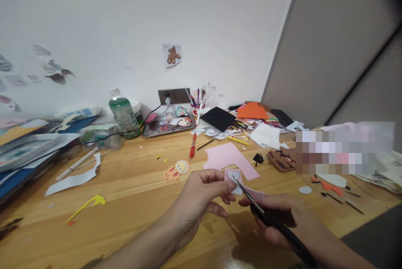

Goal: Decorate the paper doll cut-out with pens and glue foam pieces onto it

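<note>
Between thumb and fingers, my left hand (pixel 205 193) pinches a small piece of pink paper (pixel 228 173) with a pale rounded shape on it. My right hand (pixel 282 218) is wrapped round black-handled scissors (pixel 258 208), whose blades reach up to that piece, close to my left thumb. Just behind my hands, a larger pink sheet (pixel 224 158) with a curved cut-out lies on the table. Left of it is a paper cut-out figure (pixel 177 170) with a yellow hood. A red pen (pixel 192 146) lies further back.
A green bottle (pixel 125 114) and a metal tray (pixel 169 127) stand by the wall. Piled papers, topped by a black sheet (pixel 219 118) and an orange sheet (pixel 252 110), sit behind. Yellow scraps (pixel 94 202) lie left; small black and orange pieces (pixel 331 187) lie right.
</note>
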Action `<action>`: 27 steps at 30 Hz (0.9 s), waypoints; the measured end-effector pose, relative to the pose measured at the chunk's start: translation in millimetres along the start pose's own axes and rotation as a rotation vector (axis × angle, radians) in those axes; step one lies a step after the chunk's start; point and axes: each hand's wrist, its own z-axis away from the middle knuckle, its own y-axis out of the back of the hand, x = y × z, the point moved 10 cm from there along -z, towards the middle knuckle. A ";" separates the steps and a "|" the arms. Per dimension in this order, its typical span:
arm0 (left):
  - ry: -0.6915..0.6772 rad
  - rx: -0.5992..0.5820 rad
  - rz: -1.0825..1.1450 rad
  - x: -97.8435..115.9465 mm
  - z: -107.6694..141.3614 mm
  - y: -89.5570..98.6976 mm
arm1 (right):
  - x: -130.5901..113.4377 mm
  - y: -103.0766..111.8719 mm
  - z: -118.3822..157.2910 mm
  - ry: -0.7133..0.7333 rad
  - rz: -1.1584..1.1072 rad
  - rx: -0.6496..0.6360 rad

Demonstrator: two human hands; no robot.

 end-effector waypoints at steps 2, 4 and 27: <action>0.001 0.002 0.000 0.5 -0.3 -0.1 | 2.1 -0.7 0.2 -0.012 -0.027 -0.002; 0.003 0.000 0.002 0.8 -0.4 -0.5 | 5.5 0.8 1.2 -0.028 -0.031 0.010; 0.020 -0.014 0.073 -2.7 7.6 -8.8 | -14.8 -8.0 -7.8 0.088 -0.211 -0.016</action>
